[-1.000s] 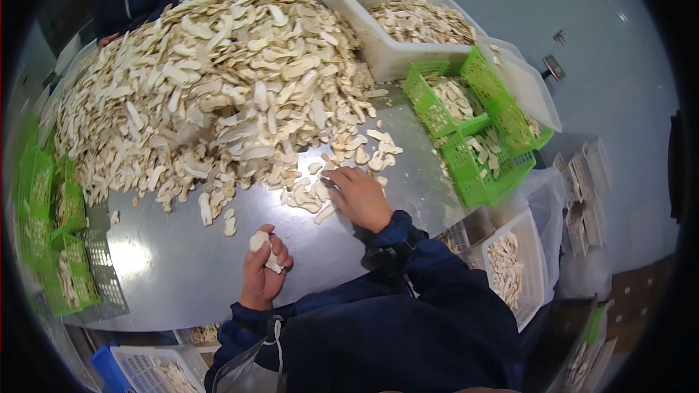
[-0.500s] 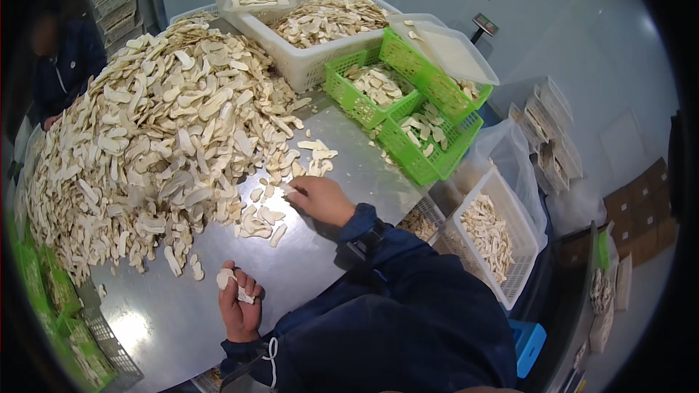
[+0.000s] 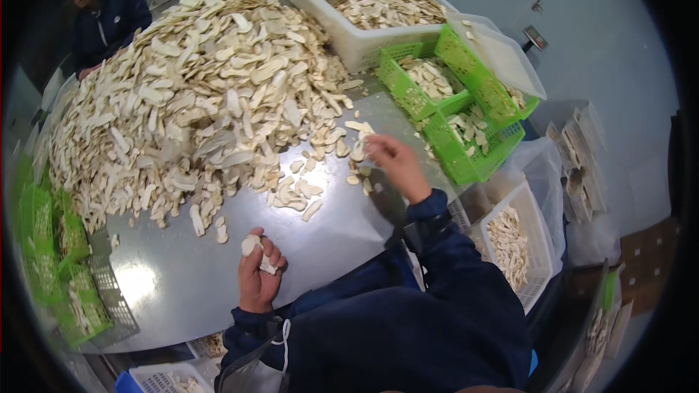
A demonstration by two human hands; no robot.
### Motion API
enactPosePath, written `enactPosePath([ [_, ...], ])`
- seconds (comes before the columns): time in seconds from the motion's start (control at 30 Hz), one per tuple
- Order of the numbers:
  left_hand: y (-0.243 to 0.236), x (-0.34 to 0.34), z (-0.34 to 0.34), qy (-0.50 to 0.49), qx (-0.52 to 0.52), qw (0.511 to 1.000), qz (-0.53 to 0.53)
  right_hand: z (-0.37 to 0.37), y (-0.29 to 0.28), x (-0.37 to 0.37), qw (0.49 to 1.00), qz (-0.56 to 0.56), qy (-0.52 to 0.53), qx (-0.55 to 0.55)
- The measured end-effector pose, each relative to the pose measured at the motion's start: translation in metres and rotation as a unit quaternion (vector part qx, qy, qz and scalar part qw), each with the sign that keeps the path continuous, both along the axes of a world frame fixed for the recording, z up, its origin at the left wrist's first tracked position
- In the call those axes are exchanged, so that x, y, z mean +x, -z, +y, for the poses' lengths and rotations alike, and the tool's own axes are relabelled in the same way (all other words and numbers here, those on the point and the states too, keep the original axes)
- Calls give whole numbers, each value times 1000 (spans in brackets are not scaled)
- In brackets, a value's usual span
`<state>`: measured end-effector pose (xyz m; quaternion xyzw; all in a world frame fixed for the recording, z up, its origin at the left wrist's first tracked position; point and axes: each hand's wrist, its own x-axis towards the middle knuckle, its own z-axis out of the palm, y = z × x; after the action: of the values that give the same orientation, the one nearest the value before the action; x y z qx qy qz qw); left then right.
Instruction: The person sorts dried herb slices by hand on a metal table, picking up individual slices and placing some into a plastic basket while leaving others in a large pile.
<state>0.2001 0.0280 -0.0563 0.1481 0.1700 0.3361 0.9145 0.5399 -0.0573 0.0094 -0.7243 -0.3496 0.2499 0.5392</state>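
Note:
A large heap of pale dried mushroom slices (image 3: 182, 102) covers much of the steel table (image 3: 182, 269). Close to the table's front edge, my left hand (image 3: 258, 266) is closed around some slices (image 3: 252, 245). Farther forward and to the right, my right hand (image 3: 393, 164) has its bent fingertips pinched at a pale slice (image 3: 359, 144) beside the heap's loose edge. A loose group of smaller pieces (image 3: 295, 193) lies on the metal between my hands and the heap.
Green baskets (image 3: 473, 167) line the right edge, more (image 3: 76, 313) the left. A white crate of slices (image 3: 386, 29) stands at the back. Another crate (image 3: 539, 262) is below the table's right side. A person in dark clothing (image 3: 109, 25) is across at the back left.
My right hand has moved forward and right from the small pieces to slices nearer the green baskets. My left hand still grips its slices. The view swung rightward, then back.

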Motion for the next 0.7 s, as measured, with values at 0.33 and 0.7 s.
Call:
enactPosePath([
  [0.33, 2, -5, 1, -1, 11, 1000, -22, 46, 21, -88, 924, -337, -151, -102],
  [0.7, 6, -2, 1, 7, 1, 1000, -24, 27, 40, -68, 991, -93, -83, -57],
])
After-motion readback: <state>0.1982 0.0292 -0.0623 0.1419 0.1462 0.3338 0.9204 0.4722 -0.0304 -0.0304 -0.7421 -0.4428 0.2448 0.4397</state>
